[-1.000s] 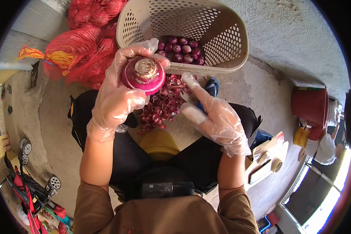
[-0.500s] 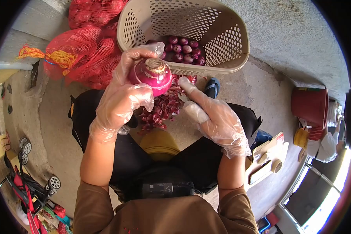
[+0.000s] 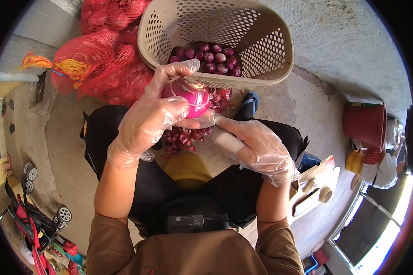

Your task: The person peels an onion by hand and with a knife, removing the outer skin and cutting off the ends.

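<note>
A shiny magenta-red onion (image 3: 195, 101) is gripped by my left hand (image 3: 151, 110), which wears a clear plastic glove; its root end faces up. My right hand (image 3: 257, 144), also gloved and with a white wrapping on the thumb, reaches its fingers to the underside of the onion. Whether those fingers hold anything is hidden. Under my hands, dark red onion skins (image 3: 188, 137) lie piled on the floor. Just beyond them stands a beige perforated basket (image 3: 261, 82) with several purple onions (image 3: 220, 58) in it.
Red mesh sacks (image 3: 101, 59) stand at the upper left. A yellow bucket (image 3: 186, 168) is between my legs. Cardboard pieces (image 3: 314, 188) lie to the right, with a dark red tub (image 3: 365, 123) farther off. A stroller (image 3: 32, 215) is at the lower left.
My left hand has moved slightly right with the onion, which has tilted. My right hand's fingers have come down and left to the onion's underside.
</note>
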The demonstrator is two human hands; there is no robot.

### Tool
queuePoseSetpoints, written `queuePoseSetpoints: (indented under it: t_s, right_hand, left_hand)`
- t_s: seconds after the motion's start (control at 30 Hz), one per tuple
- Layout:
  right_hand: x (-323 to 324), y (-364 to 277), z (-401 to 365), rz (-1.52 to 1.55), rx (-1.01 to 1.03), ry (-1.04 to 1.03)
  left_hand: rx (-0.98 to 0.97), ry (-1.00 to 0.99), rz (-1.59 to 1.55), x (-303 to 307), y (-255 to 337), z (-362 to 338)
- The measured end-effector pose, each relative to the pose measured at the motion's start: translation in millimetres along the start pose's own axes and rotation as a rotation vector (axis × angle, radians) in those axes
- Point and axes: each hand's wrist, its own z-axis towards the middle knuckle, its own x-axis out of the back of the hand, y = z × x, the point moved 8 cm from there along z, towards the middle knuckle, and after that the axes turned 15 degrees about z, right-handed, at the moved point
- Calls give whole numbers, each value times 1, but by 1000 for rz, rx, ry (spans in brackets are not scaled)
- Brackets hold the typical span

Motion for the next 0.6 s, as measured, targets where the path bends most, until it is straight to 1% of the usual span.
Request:
queuePoseSetpoints:
  t_s: [0.1,0.2,0.3,0.33,0.4,0.43,0.47,0.57,0.6]
  right_hand:
    - [6,-6,-3,25,-74,-5]
    - [11,-3,-4,-13,-97,91]
    - [15,-6,-2,185,-184,63]
    - [21,-11,-3,152,-114,143]
    - [26,-20,-5,132,27,266]
    - [28,-24,-6,141,98,308]
    - [26,-26,-5,195,169,317]
    - [24,-31,-7,122,323,319]
    - [22,-34,-9,73,332,314]
  left_hand:
    - [-37,26,108,3,-1,2]
    - [-82,74,200,6,3,2]
    - [-111,82,321,7,6,3]
    - [-110,57,381,8,8,2]
    - [-93,50,355,6,11,2]
    - [-79,67,268,3,12,2]
    - [-64,84,181,1,11,2]
    - [-108,-31,132,-10,9,5]
    - [-106,-73,169,-10,9,5]
